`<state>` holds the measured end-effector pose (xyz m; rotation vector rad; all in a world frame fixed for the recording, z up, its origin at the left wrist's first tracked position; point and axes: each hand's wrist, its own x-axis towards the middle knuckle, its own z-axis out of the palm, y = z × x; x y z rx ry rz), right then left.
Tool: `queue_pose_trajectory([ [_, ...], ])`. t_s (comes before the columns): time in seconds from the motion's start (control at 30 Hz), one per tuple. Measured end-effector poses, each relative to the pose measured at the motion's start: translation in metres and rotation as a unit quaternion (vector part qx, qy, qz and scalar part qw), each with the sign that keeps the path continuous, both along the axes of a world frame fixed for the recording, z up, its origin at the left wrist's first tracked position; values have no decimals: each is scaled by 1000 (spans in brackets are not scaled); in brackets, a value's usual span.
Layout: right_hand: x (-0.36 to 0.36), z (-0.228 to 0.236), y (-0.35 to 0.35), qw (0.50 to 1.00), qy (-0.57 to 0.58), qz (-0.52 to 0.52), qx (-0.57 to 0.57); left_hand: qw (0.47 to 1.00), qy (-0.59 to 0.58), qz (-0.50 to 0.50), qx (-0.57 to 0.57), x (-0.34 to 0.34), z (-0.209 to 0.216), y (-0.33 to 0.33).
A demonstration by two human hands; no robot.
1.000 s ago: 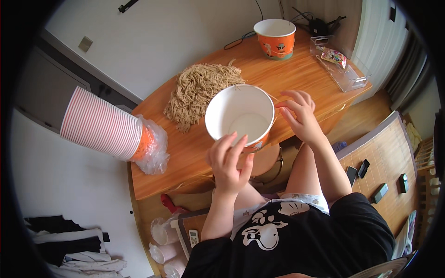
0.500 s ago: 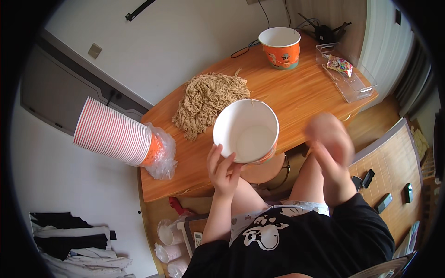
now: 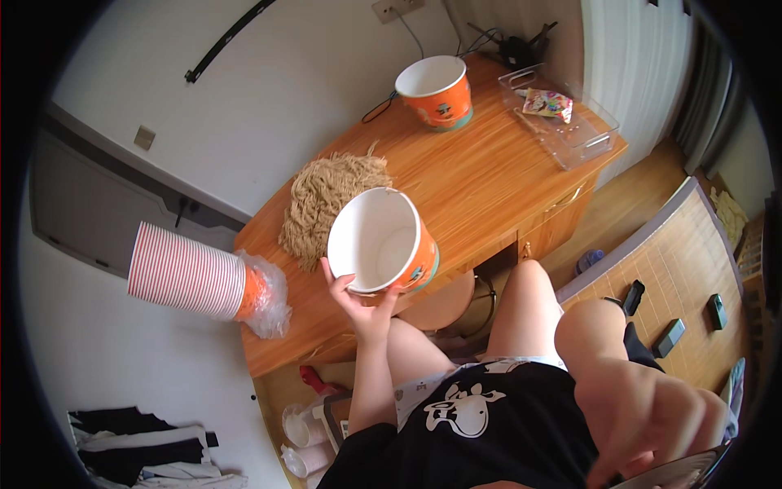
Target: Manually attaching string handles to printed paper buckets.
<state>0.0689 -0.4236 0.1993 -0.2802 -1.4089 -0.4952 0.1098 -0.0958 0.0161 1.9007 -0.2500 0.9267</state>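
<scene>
- The right hand point(image 3: 656, 411) is close to the camera; I cannot tell its fingers' state
- The left hand point(image 3: 364, 316) clamps thumb and fingers on the rim of a round, white-lined orange paper bucket point(image 3: 381, 242), tilted by a brown wooden table point(image 3: 468, 183)
- A tan heap of tangled strands point(image 3: 320, 205) lies beyond it
- A second orange paper bucket point(image 3: 442, 107) stands farther back
</scene>
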Motion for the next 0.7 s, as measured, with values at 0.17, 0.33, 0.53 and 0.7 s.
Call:
queue_pose_trajectory([
  [0.17, 0, 0, -34, 994, -54, -88, 42, 982, -9, -60, -181, 44, 44, -9],
  [0.33, -13, 3, -45, 991, -40, -108, 72, 979, -136, -145, -43, 161, 127, -54],
  [0.53, -32, -1, -70, 982, 40, -183, -27, 981, -137, 13, 138, 337, 162, -101],
  [0.7, -29, -7, -98, 964, -78, -254, 11, 965, -144, 20, 219, 413, 126, -105],
])
